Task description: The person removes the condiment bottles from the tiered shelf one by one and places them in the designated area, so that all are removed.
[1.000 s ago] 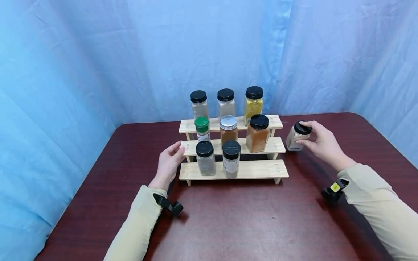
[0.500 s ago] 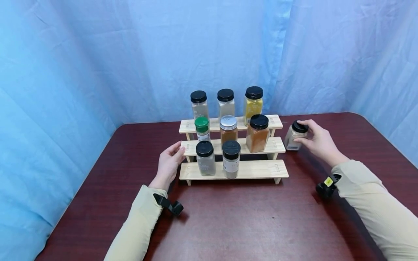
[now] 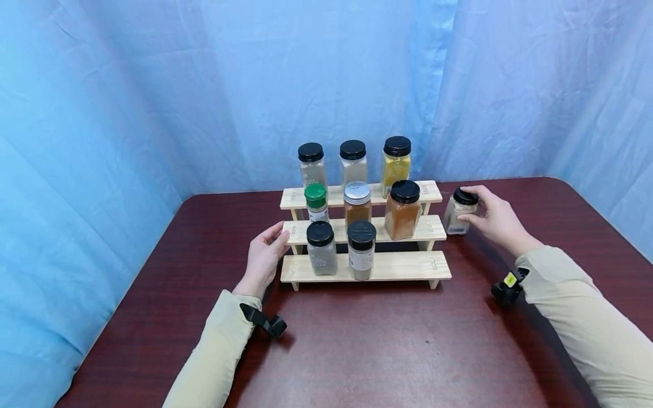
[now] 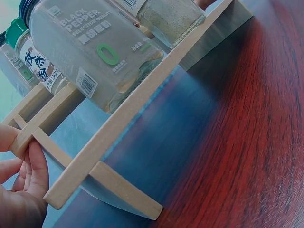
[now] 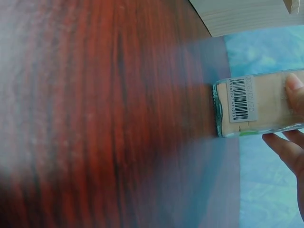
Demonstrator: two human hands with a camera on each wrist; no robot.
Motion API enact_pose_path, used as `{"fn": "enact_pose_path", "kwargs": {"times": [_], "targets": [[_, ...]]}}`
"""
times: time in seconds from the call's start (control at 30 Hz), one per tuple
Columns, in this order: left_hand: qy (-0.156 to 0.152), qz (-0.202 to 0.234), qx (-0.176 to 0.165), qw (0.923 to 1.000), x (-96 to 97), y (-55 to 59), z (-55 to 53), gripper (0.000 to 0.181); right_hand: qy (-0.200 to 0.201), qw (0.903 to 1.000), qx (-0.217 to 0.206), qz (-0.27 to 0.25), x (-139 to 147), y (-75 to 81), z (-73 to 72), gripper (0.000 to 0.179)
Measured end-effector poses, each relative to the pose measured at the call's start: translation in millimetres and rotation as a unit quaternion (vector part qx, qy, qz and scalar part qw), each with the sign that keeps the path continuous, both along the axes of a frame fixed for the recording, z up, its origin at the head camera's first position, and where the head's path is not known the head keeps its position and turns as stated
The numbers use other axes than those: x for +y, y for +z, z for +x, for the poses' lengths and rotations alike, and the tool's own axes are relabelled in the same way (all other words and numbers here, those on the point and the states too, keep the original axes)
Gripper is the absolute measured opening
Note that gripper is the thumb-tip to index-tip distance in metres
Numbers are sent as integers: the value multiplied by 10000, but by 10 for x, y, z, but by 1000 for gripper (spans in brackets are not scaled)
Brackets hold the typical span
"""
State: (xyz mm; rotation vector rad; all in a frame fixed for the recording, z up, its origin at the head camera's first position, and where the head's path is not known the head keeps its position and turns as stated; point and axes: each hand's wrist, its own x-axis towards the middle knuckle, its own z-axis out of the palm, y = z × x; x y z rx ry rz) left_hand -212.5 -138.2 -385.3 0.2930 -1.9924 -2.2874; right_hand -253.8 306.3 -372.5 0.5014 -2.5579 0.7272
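Note:
My left hand (image 3: 264,258) pinches the left end of the middle shelf of a three-tier wooden rack (image 3: 408,265); in the left wrist view its thumb and fingers (image 4: 35,166) grip that shelf end. To the right of the rack, my right hand (image 3: 497,218) holds a square glass spice jar (image 3: 456,218) with a black lid, full of pale beige powder. The right wrist view shows a barcode label on the jar (image 5: 270,102). The jar is nearly upright beside the rack; whether its base touches the table I cannot tell.
The front shelf bears a black pepper jar (image 3: 322,258) and a round shaker (image 3: 361,258). Behind them stand a green-capped bottle (image 3: 316,198), a silver-lidded jar (image 3: 357,195) and an orange-brown jar (image 3: 403,215). Three black-lidded jars, one of them yellow (image 3: 396,167), line the top shelf.
My right hand has shifted slightly left with the spice jar, bringing it closer to the rack and more upright. The left hand keeps its grip, and the rack has not visibly moved.

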Motion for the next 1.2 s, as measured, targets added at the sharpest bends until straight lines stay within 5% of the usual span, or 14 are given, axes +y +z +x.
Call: {"fn": "enact_pose_path", "kwargs": {"times": [0.63,0.83,1.0,1.2], "targets": [[38,22,24,10000,10,6,3,40,139,9987,-495,0,5,67,-34,63],[72,6,-3,10000,7,11,3,40,52,9938,-690,-867,18,149,-2,73],[55,-10,-24,10000,10,12,2,40,-193,9894,-256,-1415,11,232,111,64],[9,-83,-45,10000,5,14,11,41,-14,9818,120,-1896,-47,341,289,55]]}}
